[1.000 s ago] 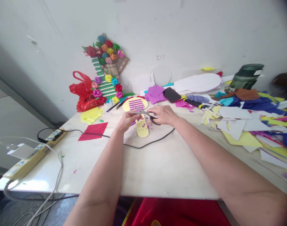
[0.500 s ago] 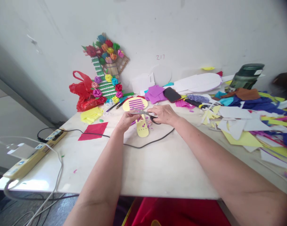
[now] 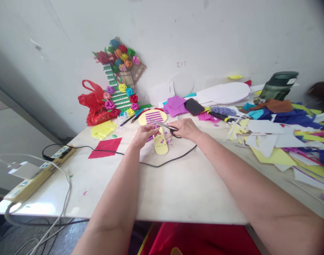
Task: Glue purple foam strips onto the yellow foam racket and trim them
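My right hand [image 3: 185, 128] grips a pair of scissors [image 3: 163, 124] by the black handles, blades pointing left. My left hand [image 3: 146, 134] pinches a small purple piece [image 3: 155, 130] just below the blades. Beneath and behind both hands lies a yellow cutout [image 3: 161, 145] with a rounded strip at the bottom, bearing a small purple heart and dots. Its oval top [image 3: 142, 117] carries several purple stripes. Tiny purple scraps [image 3: 169, 140] are scattered by the strip.
A black cable [image 3: 158, 165] curves in front of the cutout. Red paper [image 3: 105, 148] and a power strip [image 3: 37, 177] lie left. Paper scraps [image 3: 273, 156] and a bottle [image 3: 278, 86] are right; a phone [image 3: 193, 107] and paper flowers [image 3: 121, 56] stand behind.
The scissor blades have tilted, their tips now higher and clear of my left fingers. My left hand has shifted slightly, and the purple piece shows more between its fingertips.
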A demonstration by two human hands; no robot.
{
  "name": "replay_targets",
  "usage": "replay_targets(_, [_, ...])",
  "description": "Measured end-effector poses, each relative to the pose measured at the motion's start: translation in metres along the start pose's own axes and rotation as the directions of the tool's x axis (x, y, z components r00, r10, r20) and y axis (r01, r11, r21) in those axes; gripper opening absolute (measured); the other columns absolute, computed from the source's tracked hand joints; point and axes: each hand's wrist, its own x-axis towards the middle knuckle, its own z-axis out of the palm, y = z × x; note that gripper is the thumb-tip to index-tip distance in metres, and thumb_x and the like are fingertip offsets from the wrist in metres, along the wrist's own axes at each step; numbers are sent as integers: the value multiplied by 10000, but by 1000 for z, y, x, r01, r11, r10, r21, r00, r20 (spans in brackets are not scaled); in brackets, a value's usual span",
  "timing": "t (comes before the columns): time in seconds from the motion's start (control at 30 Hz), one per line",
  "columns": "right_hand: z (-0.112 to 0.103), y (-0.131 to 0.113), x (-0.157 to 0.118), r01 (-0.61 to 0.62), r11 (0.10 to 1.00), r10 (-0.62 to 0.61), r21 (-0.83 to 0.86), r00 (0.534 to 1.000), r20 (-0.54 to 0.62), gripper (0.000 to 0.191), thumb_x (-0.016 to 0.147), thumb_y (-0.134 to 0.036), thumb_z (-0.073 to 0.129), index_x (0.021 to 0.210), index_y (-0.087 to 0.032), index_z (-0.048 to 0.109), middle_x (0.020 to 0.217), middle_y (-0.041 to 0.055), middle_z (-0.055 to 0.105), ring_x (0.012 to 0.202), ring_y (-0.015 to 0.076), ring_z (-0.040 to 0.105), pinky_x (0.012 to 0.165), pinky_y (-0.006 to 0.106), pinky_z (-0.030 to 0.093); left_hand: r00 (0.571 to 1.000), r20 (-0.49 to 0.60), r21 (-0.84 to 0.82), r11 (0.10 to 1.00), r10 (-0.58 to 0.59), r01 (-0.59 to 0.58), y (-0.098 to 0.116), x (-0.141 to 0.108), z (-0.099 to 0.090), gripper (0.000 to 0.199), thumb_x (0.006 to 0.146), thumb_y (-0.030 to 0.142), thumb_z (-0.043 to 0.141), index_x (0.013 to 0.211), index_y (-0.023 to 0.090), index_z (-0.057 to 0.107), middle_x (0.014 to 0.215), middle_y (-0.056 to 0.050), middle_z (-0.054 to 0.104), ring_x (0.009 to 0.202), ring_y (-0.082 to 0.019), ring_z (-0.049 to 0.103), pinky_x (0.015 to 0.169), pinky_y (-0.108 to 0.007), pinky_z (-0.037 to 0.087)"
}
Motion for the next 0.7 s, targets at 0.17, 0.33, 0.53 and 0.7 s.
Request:
replay_targets(0.17, [2,4,-2,-7,999,8,31,999,-41,287,700,-423,607,901,-228,673,842,29,696,758,186,600,574,258,306,999,-47,-9,1000,0,-1,3,0,2,220,623,333,726,706,133,686,655,-38,653,559,-99,517,550,-233,406])
replay_targets(0.33, [4,3,-3,49,999,-49,5,997,-62,420,680,-430,623,1058,-249,640,979,34,685,852,212,604,603,274,325,997,-77,-39,999,19,-22,4,-1,4,227,599,302,737,726,125,673,629,-34,650,554,-109,533,553,-243,421])
replay_targets(0.53, [1,-1,-3,58,996,-62,-72,997,-53,406,687,-380,608,1069,-241,629,937,35,674,801,208,600,560,281,278,998,-58,-52,999,-13,10,5,-2,4,226,594,280,737,734,122,655,625,-36,655,566,-122,560,558,-248,420])
replay_targets(0.7, [1,-2,-4,59,994,-64,-88,996,-55,386,692,-351,596,1061,-242,627,931,35,667,798,199,589,549,278,252,998,-63,-83,997,-7,2,4,-1,6,212,584,263,739,717,122,652,614,-31,646,569,-131,576,571,-260,432])
